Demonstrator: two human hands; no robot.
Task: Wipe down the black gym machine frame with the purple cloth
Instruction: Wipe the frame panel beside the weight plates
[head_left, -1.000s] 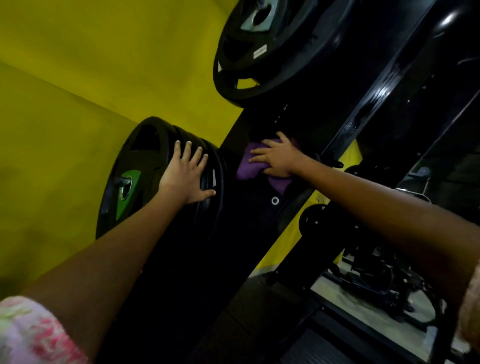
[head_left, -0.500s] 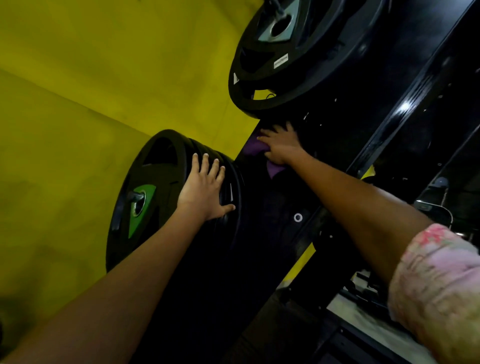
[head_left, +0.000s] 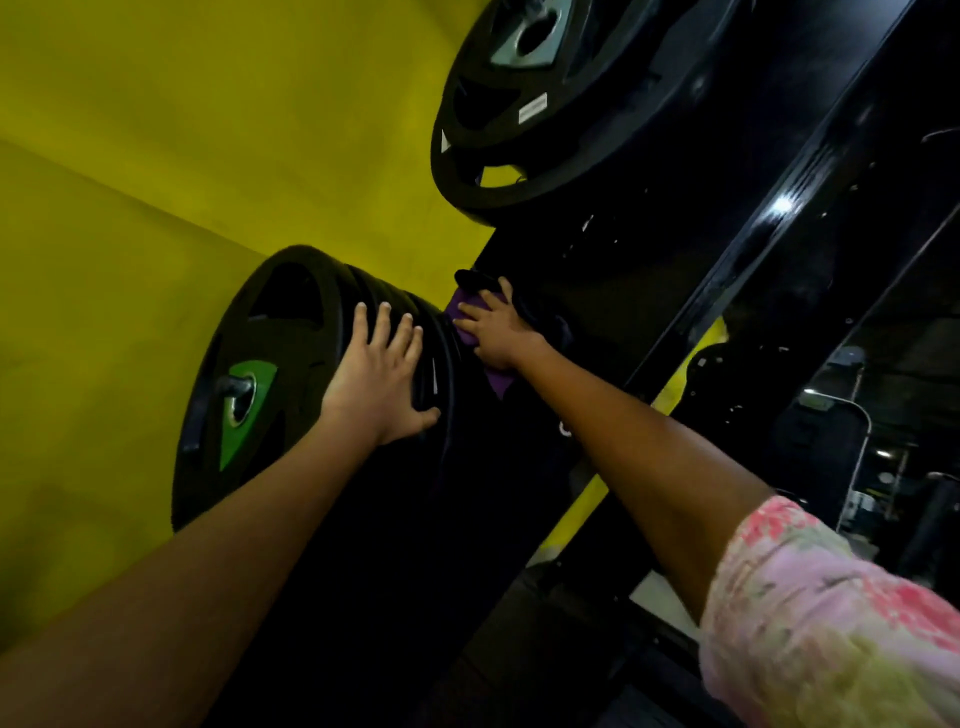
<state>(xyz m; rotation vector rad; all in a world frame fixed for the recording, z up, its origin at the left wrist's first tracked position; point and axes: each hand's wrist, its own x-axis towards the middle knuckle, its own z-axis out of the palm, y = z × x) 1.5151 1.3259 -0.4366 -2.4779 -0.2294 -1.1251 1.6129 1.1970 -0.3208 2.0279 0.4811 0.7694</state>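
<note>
The black gym machine frame (head_left: 613, 270) runs diagonally through the middle of the view, glossy and dark. My right hand (head_left: 496, 327) presses the purple cloth (head_left: 462, 319) flat against the frame, just right of the lower weight plates; most of the cloth is hidden under the palm, with a corner showing below the wrist. My left hand (head_left: 376, 379) lies flat with fingers spread on the rim of the lower stack of black weight plates (head_left: 280, 322), holding nothing.
A second stack of black plates (head_left: 524, 114) hangs on the frame above my right hand. A yellow wall (head_left: 182, 130) fills the left side. Dark gym equipment (head_left: 872, 426) and a pale floor strip lie at the right.
My right hand slid the cloth up the frame half a second ago and has since moved it left, close against the lower plates. My left hand stays on the plate rim.
</note>
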